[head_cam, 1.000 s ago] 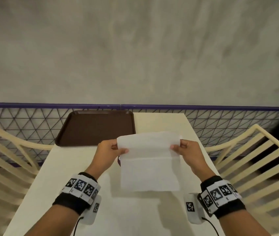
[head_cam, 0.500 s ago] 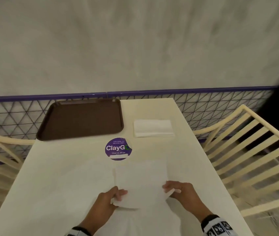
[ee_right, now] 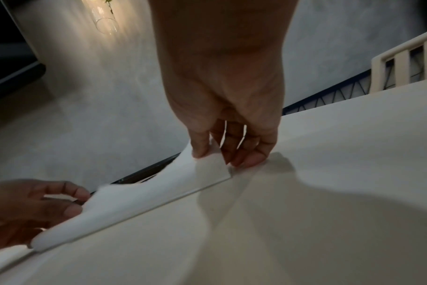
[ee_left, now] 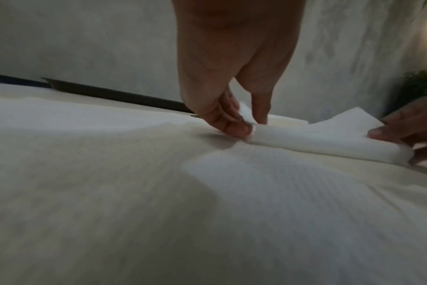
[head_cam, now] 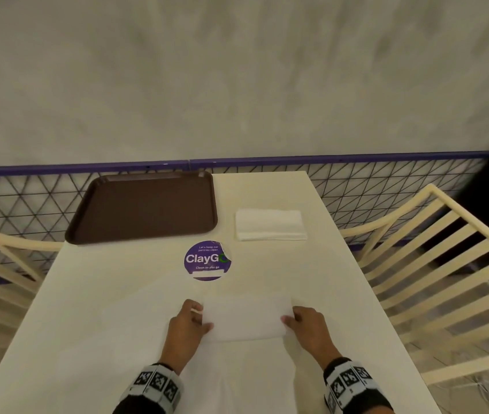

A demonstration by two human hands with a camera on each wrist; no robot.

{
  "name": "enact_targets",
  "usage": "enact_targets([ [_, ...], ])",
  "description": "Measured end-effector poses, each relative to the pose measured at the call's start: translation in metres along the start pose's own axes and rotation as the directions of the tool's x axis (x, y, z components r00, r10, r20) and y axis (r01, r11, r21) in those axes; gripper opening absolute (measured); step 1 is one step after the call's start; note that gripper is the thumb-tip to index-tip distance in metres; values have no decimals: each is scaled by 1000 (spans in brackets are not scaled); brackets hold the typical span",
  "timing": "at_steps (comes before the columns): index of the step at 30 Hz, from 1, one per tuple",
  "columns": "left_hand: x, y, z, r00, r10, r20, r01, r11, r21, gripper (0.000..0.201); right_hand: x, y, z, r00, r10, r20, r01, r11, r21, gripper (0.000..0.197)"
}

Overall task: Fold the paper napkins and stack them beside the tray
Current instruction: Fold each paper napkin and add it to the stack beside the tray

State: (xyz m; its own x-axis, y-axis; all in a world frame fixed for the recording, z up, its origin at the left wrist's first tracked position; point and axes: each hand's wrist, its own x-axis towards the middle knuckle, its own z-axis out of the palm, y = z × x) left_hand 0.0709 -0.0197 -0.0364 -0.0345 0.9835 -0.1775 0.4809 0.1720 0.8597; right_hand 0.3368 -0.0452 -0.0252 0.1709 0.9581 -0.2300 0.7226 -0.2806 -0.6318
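A white paper napkin (head_cam: 244,318) lies on the cream table (head_cam: 102,309) near the front edge, folded over on itself. My left hand (head_cam: 191,324) pinches its left end (ee_left: 246,119) between thumb and fingers. My right hand (head_cam: 303,322) pinches the right end (ee_right: 207,160) the same way. The napkin (ee_left: 317,138) bulges up a little between the two hands. A stack of folded white napkins (head_cam: 270,225) sits to the right of the empty brown tray (head_cam: 144,207) at the far end of the table.
A round purple sticker (head_cam: 207,259) is stuck on the table between the tray and my hands. Cream slatted chairs (head_cam: 434,264) stand on both sides. A black wire fence (head_cam: 28,198) with a purple rail runs behind the table, before a grey wall.
The napkin was held up in the air a second ago. Both hands have brought it down onto the table and folded it over; the view has tilted down.
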Motion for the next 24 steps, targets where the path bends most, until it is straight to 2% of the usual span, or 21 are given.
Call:
enact_targets([
  [2, 0, 0, 5, 996, 70, -62, -66, 996, 68, 42, 4, -5, 0, 999, 24, -27, -25, 999, -40, 49],
  [3, -3, 0, 8, 981, 169, -90, -151, 972, 180, 45, 7, -6, 1, 999, 32, -29, -34, 998, -57, 50],
  [4, -7, -1, 13, 950, 304, -76, -268, 913, 309, 48, 9, -5, 2, 999, 36, -28, -38, 997, -72, 50],
  [6, -20, 1, 25, 844, 525, 111, -508, 715, 480, 50, 12, -5, 4, 999, 43, -27, -46, 994, -98, 51],
  [8, -33, 0, 43, 757, 571, 317, -635, 529, 563, 46, 14, -3, 7, 999, 36, -39, -41, 992, -118, 52],
  [10, -40, -11, 56, 753, 484, 445, -652, 464, 599, 57, 15, -1, 9, 998, 50, -42, -56, 989, -136, 53],
  [12, -39, -26, 62, 767, 414, 491, -642, 463, 612, 66, 14, -3, 10, 997, 55, -47, -61, 990, -126, 47],
  [14, -40, -41, 65, 773, 409, 485, -634, 466, 617, 68, 7, -9, 5, 996, -6, -91, -6, 992, -129, 16],
  [15, -41, -44, 66, 775, 410, 481, -631, 472, 615, 67, 1, -11, 7, 989, -39, -141, 18, 988, -153, 17],
  [16, -40, -44, 67, 776, 423, 468, -629, 476, 614, 66, -6, -13, 10, 978, -97, -185, 59, 978, -200, 30],
  [17, -40, -43, 67, 777, 435, 454, -627, 481, 612, 64, -15, -16, 17, 960, -187, -206, 137, 962, -234, 35],
  [18, -39, -43, 67, 775, 456, 437, -627, 475, 617, 62, -24, -22, 24, 950, -261, -170, 214, 943, -253, 35],
  [19, -39, -43, 68, 774, 474, 420, -625, 468, 624, 60, -34, -28, 33, 947, -313, -73, 283, 920, -270, 37],
  [20, -39, -43, 69, 779, 479, 405, -616, 467, 634, 57, -42, -31, 45, 936, -349, 43, 345, 888, -303, 47],
  [21, -38, -43, 70, 785, 477, 396, -608, 467, 643, 56, -47, -32, 55, 910, -383, 161, 415, 853, -316, 66],
  [22, -38, -44, 70, 786, 480, 389, -603, 458, 653, 55, -50, -28, 64, 884, -409, 228, 466, 815, -345, 82],
  [23, -38, -44, 71, 783, 488, 386, -604, 445, 661, 55, -49, -19, 70, 849, -431, 306, 527, 741, -417, 83],
  [24, -38, -45, 70, 781, 494, 381, -600, 429, 675, 55, -48, -9, 75, 852, -420, 311, 518, 756, -399, 76],
])
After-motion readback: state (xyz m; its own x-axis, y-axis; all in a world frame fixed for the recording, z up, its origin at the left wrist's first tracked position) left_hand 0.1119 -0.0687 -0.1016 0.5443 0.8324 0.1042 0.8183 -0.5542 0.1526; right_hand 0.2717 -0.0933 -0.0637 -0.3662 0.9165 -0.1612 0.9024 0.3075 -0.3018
